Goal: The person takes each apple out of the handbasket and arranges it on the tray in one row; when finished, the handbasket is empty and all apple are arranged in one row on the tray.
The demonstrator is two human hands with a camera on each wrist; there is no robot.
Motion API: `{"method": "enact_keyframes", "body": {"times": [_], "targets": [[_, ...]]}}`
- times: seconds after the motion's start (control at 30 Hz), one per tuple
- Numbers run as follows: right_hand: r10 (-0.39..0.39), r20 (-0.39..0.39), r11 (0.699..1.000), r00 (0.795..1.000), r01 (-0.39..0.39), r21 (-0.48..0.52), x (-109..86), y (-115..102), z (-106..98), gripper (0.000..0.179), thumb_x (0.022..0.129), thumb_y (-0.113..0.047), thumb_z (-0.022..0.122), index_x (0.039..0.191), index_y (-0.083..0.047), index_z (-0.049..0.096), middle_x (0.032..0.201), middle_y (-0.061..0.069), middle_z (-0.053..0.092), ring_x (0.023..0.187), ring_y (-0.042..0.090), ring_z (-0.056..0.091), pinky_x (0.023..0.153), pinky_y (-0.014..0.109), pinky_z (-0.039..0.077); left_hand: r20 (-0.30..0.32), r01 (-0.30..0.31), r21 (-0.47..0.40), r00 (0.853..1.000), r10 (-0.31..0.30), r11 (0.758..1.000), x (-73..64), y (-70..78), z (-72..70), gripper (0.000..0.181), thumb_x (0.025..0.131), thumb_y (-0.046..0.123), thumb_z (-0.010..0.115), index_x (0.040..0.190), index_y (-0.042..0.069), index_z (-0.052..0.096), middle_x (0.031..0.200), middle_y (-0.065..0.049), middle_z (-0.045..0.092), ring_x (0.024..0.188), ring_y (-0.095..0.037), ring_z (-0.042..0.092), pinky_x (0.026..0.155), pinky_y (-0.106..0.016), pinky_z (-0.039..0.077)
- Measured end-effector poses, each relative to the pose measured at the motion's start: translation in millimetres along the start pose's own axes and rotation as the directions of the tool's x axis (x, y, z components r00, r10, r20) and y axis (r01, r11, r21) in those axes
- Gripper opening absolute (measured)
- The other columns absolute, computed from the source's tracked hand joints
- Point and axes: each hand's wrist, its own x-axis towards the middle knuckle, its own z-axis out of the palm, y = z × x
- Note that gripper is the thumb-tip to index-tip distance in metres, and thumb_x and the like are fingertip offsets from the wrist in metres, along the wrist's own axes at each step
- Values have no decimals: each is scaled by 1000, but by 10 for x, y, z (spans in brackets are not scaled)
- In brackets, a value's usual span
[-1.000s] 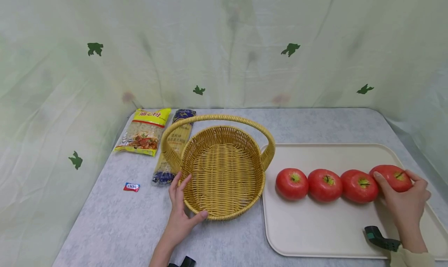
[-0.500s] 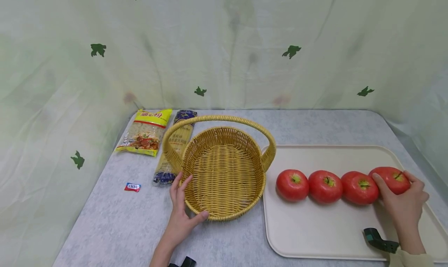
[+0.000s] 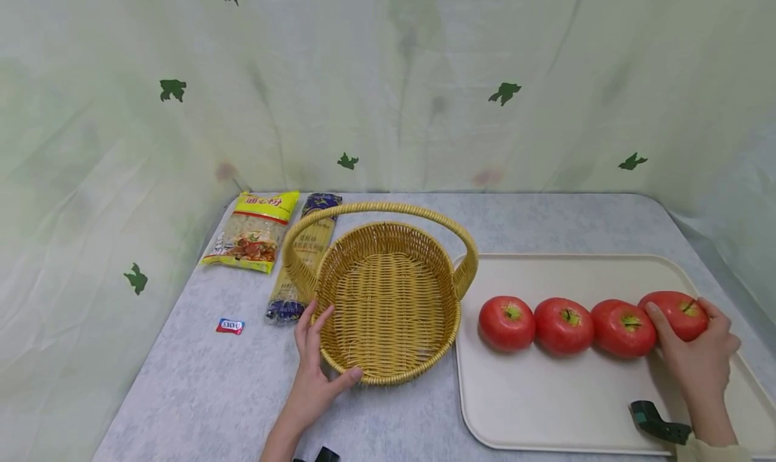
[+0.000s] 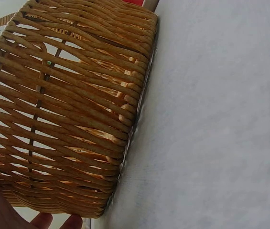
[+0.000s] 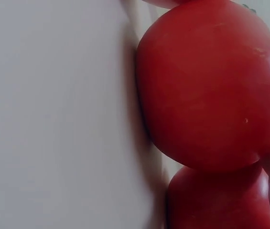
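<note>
My left hand (image 3: pixel 318 379) holds the near-left rim of a round wicker basket (image 3: pixel 390 314) with an arched handle; its thumb lies over the front rim. The basket has nothing inside. In the left wrist view, its woven wall (image 4: pixel 63 109) fills the left side. At the far right, my right hand (image 3: pixel 703 351) grips the end apple (image 3: pixel 673 314), thumb on its left and fingers on its right. Three more red apples, the left (image 3: pixel 506 323), middle (image 3: pixel 564 326) and third (image 3: pixel 624 328), stand beside it in a row. The right wrist view shows an apple (image 5: pixel 211 86) close up.
The apples sit on a cream tray (image 3: pixel 545 408) right of the basket. Behind the basket's left side lie a yellow-topped food bag (image 3: pixel 251 236) and a spaghetti packet (image 3: pixel 312 246), partly covered by the handle. A small red-and-blue wrapper (image 3: pixel 230 326) lies at left.
My right hand and the end apple have shifted slightly left, toward the other apples. The left hand keeps its place on the basket. The head view has tilted up a little.
</note>
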Motion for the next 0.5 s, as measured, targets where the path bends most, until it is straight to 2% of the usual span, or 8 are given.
{"method": "enact_keyframes", "body": {"times": [0.23, 0.33, 0.43, 0.5], "targets": [[-32, 67, 999, 997, 33, -10, -25, -36, -51, 82, 95, -44, 48, 152, -8, 2, 147, 30, 8, 134, 48, 14, 92, 66, 33, -16, -25, -38, 1000, 25, 999, -3, 22, -1, 98, 71, 6, 79, 151, 20, 23, 155, 5, -7, 139, -25, -11, 92, -77, 7], [-66, 42, 998, 997, 67, -23, -67, -47, -70, 79, 96, -42, 48, 152, -7, 4, 147, 31, 8, 133, 49, 13, 94, 66, 30, -67, -62, -50, 996, 58, 997, -11, 38, -5, 94, 71, 4, 77, 150, 17, 27, 155, 2, -2, 139, -25, -6, 95, -74, 7], [-109, -26, 994, 994, 108, -27, -154, -85, -77, 74, 97, -39, 48, 152, -8, 9, 148, 27, 7, 135, 44, 10, 100, 65, 23, -157, -136, -44, 979, 128, 990, -27, 153, -24, 83, 73, -2, 73, 146, 10, 35, 154, -7, 11, 139, -25, 6, 104, -59, 12], [-164, -84, 986, 983, 163, -15, -240, -144, -67, 69, 97, -34, 49, 152, -10, 15, 150, 22, 9, 137, 37, 8, 104, 62, 18, -214, -208, -18, 956, 200, 978, -33, 306, -51, 70, 76, -7, 69, 140, 3, 42, 149, -17, 24, 136, -27, 18, 106, -44, 19]]}}
